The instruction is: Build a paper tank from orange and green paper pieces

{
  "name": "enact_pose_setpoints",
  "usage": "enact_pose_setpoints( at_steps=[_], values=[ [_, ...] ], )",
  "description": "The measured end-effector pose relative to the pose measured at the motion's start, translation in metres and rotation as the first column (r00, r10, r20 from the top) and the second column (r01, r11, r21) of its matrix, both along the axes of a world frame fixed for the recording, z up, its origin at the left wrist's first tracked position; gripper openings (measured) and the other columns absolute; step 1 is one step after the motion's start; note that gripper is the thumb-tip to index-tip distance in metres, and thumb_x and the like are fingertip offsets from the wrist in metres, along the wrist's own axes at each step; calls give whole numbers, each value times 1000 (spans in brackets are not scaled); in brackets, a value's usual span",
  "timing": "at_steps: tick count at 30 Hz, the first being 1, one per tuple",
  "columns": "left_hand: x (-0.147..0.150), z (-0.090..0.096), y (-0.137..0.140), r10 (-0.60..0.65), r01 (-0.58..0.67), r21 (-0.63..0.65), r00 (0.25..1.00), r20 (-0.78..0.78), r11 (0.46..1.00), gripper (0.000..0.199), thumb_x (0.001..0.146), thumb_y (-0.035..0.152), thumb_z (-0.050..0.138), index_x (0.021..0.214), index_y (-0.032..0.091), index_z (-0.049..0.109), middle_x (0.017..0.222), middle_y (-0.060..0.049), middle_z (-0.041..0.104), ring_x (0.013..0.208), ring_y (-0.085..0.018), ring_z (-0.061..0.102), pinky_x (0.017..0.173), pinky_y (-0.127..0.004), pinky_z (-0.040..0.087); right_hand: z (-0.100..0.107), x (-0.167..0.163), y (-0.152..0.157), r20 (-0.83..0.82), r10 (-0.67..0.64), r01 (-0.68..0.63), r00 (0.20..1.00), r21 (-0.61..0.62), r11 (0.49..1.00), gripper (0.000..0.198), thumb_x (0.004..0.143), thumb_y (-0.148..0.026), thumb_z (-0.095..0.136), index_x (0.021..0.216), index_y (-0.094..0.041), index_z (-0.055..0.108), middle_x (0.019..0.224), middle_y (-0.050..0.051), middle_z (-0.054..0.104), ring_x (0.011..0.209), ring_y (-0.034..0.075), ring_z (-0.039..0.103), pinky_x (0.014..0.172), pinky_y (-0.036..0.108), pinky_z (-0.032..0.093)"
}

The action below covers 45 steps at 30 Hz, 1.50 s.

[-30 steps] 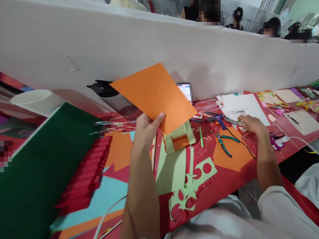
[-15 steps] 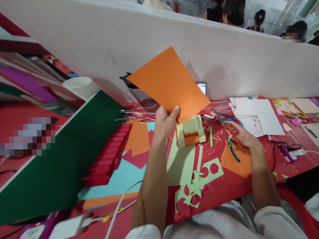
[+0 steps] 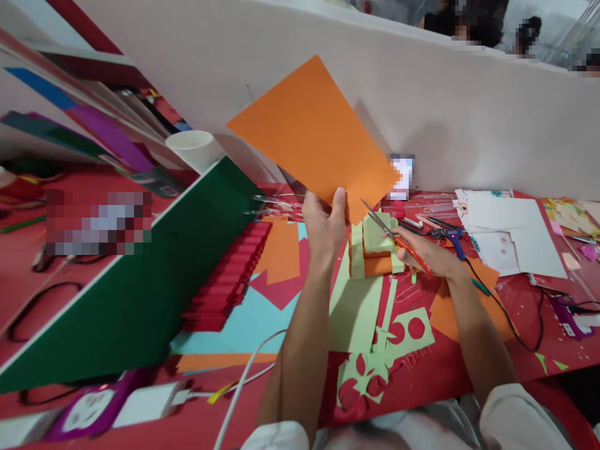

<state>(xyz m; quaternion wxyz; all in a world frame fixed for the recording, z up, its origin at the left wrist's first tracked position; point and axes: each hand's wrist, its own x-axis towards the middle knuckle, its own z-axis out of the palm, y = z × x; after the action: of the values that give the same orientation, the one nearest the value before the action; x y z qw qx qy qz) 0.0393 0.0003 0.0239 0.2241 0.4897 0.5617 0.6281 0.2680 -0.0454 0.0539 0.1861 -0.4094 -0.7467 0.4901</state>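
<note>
My left hand (image 3: 325, 222) pinches the lower corner of an orange paper sheet (image 3: 314, 137), thumb in front, holding it up off the table. My right hand (image 3: 424, 250) is closed around orange-handled scissors (image 3: 415, 253). Their blades point up and left and end close to the sheet's lower edge. Below and between the hands sits a small green and orange paper box (image 3: 377, 244). Cut green paper with round holes (image 3: 415, 328) lies nearer my body, beside a green sheet (image 3: 354, 312). Another orange sheet (image 3: 450, 309) lies under my right forearm.
A dark green board (image 3: 140, 287) leans up on the left, next to pleated red paper (image 3: 229, 281). A white cable (image 3: 244, 375) crosses the front. A blue glue gun (image 3: 454, 240) and white sheets (image 3: 520, 231) lie to the right. A white partition (image 3: 445, 106) stands behind.
My right hand has brought the scissors leftward and up off the table, near the orange sheet. My left hand still holds the sheet. The camera view has turned slightly left.
</note>
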Motion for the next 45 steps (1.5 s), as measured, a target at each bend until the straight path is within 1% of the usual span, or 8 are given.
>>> enact_pose_setpoints(
  at_steps=[5, 9, 15, 23, 29, 32, 40, 45],
  values=[
    [4, -3, 1, -46, 46, 20, 999, -2, 999, 47, 94, 66, 56, 111, 22, 56, 112, -10, 71, 109, -27, 68, 89, -38, 57, -4, -7, 5, -78, 6, -19, 997, -170, 985, 55, 95, -68, 57, 134, -30, 56, 83, -1, 56, 60, 14, 51, 57, 28, 52],
    [6, -6, 2, -69, 69, 32, 997, -18, 997, 47, 95, 64, 54, 115, 21, 56, 117, -11, 70, 111, -26, 69, 92, -38, 57, -7, -7, 9, -120, -9, -17, 993, -218, 976, 58, 92, -70, 61, 133, -30, 56, 89, 0, 57, 56, 12, 49, 53, 28, 52],
    [7, -7, 3, -75, 75, -23, 997, -25, 997, 51, 96, 66, 52, 120, 22, 55, 121, -12, 70, 115, -26, 69, 91, -36, 58, -8, -7, 14, -79, -27, 12, 997, -190, 982, 59, 92, -66, 63, 139, -31, 55, 96, 2, 63, 55, 12, 51, 52, 28, 49],
    [9, -16, 8, -69, 59, 156, 996, 58, 986, 54, 91, 69, 62, 112, 19, 58, 106, -11, 73, 102, -24, 71, 84, -33, 59, -6, -5, 15, -72, -29, 13, 997, -213, 977, 56, 95, -61, 63, 140, -28, 54, 97, 2, 64, 57, 11, 50, 55, 27, 47],
    [9, -16, 8, -66, 54, 155, 995, 73, 986, 54, 91, 68, 63, 111, 18, 60, 108, -11, 73, 100, -23, 72, 83, -32, 59, 0, -7, 14, -69, 11, -20, 998, -134, 991, 49, 97, -60, 60, 133, -27, 58, 95, 2, 64, 71, 14, 56, 63, 26, 47],
    [9, -16, 8, -65, 50, 165, 994, 87, 985, 52, 90, 67, 65, 110, 18, 61, 110, -12, 73, 101, -24, 72, 85, -33, 59, 1, -8, 14, -42, 10, -15, 999, -117, 993, 50, 96, -61, 60, 132, -27, 58, 91, 0, 62, 70, 14, 54, 64, 27, 47],
    [10, -15, 7, -97, 81, 156, 990, 100, 984, 51, 91, 65, 66, 111, 18, 63, 110, -12, 73, 103, -24, 72, 88, -34, 59, 3, -13, 13, -62, -23, 12, 998, -181, 983, 43, 95, -48, 65, 130, -25, 59, 95, 1, 66, 75, 15, 60, 66, 27, 49],
    [8, -15, 7, -80, 60, 145, 988, 136, 988, 52, 88, 67, 67, 109, 19, 62, 108, -11, 73, 102, -25, 71, 88, -37, 59, -2, -3, 16, -93, -1, -17, 996, -195, 981, 46, 95, -53, 65, 132, -26, 60, 93, 2, 65, 70, 14, 59, 59, 25, 48]
  ],
)
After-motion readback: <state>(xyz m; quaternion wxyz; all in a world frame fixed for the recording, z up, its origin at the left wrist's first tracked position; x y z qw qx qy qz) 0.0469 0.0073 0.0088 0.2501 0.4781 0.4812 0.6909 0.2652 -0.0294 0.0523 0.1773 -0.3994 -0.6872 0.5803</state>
